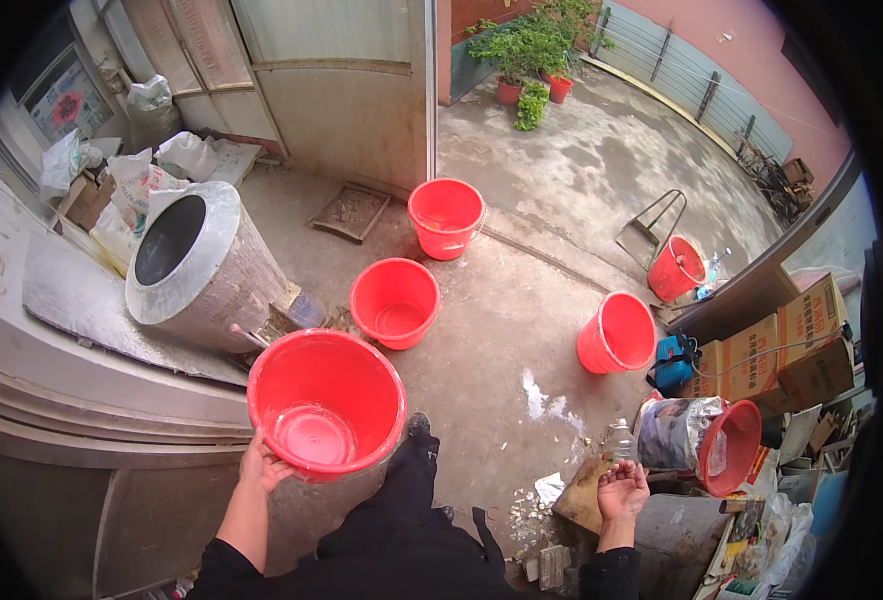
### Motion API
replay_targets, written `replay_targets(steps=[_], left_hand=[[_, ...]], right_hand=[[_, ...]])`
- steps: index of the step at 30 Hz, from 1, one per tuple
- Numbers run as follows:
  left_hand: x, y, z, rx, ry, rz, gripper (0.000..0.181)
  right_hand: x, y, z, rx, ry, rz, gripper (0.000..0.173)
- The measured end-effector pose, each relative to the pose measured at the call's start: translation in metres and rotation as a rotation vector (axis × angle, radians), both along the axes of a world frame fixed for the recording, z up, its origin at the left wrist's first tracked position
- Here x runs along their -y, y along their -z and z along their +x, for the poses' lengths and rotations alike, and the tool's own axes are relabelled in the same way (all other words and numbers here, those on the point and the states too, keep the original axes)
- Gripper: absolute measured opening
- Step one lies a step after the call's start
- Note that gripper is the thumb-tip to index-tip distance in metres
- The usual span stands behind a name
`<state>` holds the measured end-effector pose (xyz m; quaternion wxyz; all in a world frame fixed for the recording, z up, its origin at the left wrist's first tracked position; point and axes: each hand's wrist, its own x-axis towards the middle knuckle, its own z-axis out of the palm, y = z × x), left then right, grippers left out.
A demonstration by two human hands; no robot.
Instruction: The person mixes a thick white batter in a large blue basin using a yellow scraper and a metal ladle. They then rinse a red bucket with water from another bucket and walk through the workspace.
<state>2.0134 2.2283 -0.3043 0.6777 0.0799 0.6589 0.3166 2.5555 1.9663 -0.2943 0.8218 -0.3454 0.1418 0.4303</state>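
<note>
My left hand (263, 466) grips the near rim of a large red plastic bucket (381, 390), which is tilted so that its inside shows some whitish residue. My right hand (623, 491) is raised with the palm up and the fingers a little curled, holding nothing, near a clear plastic bottle (620, 442). Beyond the held bucket, a second red bucket (395, 304) stands on the concrete floor, and a third (446, 217) is by the door panel. Another red bucket (616, 332) stands to the right.
A metal drum-shaped machine (216, 262) is at the left, beside white sacks (137, 180). Cardboard boxes (779, 345), a blue container (672, 364) and piled scrap line the right. A floor track (546, 259) crosses the doorway; outside stand a red bucket (675, 270) and potted plants (516, 56).
</note>
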Motion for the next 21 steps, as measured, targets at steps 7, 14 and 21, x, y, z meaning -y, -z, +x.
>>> replay_targets(steps=[7,14,21], left_hand=[[-0.115,0.061,0.058,-0.009,-0.09,-0.11,0.077],[-0.188,0.047,0.112,-0.062,-0.294,-0.24,0.072],[-0.211,0.038,0.193,-0.437,-0.424,-0.266,0.056]], right_hand=[[-0.14,0.009,0.066,-0.047,-0.034,-0.163,0.023],[-0.283,0.028,0.163,-0.067,-0.173,-0.207,0.018],[-0.486,0.073,0.261,-0.094,-0.476,-0.312,0.016]])
